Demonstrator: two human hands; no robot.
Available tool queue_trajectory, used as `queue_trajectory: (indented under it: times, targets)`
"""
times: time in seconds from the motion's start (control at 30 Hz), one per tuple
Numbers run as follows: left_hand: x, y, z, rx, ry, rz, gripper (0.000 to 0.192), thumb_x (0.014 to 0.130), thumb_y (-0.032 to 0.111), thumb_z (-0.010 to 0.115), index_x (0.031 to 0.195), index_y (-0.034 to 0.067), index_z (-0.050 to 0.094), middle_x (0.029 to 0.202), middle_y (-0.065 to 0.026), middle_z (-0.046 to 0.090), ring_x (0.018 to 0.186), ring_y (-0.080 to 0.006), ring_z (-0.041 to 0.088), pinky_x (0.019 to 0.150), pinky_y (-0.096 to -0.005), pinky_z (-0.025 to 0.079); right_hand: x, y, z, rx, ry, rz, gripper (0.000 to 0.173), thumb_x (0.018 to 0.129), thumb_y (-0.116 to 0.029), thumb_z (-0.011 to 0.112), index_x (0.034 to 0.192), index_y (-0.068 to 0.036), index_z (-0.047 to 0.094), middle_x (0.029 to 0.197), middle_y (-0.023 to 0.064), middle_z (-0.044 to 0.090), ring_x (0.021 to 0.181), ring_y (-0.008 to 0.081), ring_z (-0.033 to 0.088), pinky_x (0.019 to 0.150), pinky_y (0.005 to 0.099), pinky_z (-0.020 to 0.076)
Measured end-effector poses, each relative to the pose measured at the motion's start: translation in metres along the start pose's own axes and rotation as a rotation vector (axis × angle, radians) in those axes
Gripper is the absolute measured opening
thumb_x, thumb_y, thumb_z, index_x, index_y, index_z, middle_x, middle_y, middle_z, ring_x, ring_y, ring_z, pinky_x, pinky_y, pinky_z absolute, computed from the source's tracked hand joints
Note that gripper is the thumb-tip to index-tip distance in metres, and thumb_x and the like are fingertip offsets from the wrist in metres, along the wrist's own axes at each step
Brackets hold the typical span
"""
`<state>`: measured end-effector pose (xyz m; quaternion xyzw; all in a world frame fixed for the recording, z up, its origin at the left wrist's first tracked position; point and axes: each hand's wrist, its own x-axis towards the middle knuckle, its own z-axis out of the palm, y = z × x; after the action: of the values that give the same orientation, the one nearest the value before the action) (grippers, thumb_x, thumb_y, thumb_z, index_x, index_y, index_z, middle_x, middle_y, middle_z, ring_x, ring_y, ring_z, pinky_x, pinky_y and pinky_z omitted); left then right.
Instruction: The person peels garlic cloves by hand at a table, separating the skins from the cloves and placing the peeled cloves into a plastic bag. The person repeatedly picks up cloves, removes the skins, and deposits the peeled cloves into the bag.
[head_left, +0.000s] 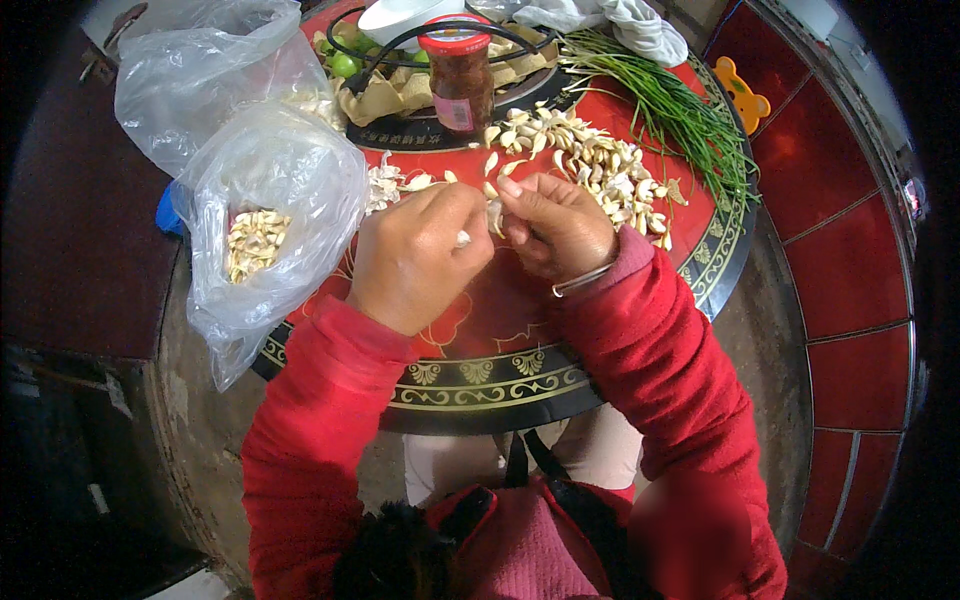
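My left hand (420, 251) is curled above the table, with a small white bit of garlic (463, 239) showing between its fingers. Close beside it, my right hand (561, 221) has its thumb and fingers bent inward around a pale garlic piece (495, 216); whether that is a clove or loose skin is unclear. Beyond my right hand spreads a heap of garlic cloves (607, 169). Papery garlic skins (382, 184) lie past my left hand. A clear plastic bag (315, 187) gapes at the left, with cloves (257, 244) inside.
The round red table (480, 394) has a patterned black rim. Toward the back stand a red-lidded jar (461, 82), a black cable (375, 64), a white bowl (409, 19) and green fruits (345, 65). Long green stalks (682, 124) hang at the right edge. Another plastic bag (202, 75) rises behind.
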<state>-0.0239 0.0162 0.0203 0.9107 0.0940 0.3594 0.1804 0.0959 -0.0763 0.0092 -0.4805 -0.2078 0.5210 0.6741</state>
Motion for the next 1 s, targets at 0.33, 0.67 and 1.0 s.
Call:
queue_trajectory:
  times: [0.33, 0.67, 1.0]
  targets:
    - [0.002, -0.019, -0.008, 0.048, -0.043, -0.185, 0.006, 0.068, 0.009, 0.058, 0.072, 0.005, 0.054, 0.068, -0.0123, 0.057, 0.06, -0.0287, 0.056, 0.051, -0.0353, 0.044, -0.005, -0.008, -0.002, 0.034, -0.287, 0.138, 0.021, 0.083, -0.024, 0.049, 0.075, -0.005, 0.049, 0.055, -0.0018, 0.043, 0.043, 0.0054, 0.033, 0.039, 0.0182, 0.0226]
    - [0.001, -0.007, -0.015, -0.137, -0.067, -0.226, 0.009, 0.071, 0.008, 0.055, 0.079, 0.004, 0.055, 0.071, -0.0141, 0.059, 0.062, -0.0306, 0.057, 0.053, -0.0358, 0.045, -0.001, -0.008, -0.004, 0.072, -0.217, 0.1, 0.025, 0.084, -0.026, 0.048, 0.068, -0.007, 0.046, 0.051, -0.0016, 0.039, 0.04, 0.0064, 0.03, 0.037, 0.0195, 0.0208]
    - [-0.002, 0.007, -0.007, -0.229, -0.083, -0.15, 0.007, 0.072, 0.002, 0.058, 0.078, -0.001, 0.055, 0.068, -0.0079, 0.059, 0.061, -0.0131, 0.059, 0.054, -0.0242, 0.044, 0.001, -0.004, -0.002, 0.084, -0.131, 0.081, 0.024, 0.081, -0.026, 0.052, 0.066, -0.008, 0.047, 0.05, -0.002, 0.04, 0.036, 0.006, 0.03, 0.034, 0.0196, 0.0188]
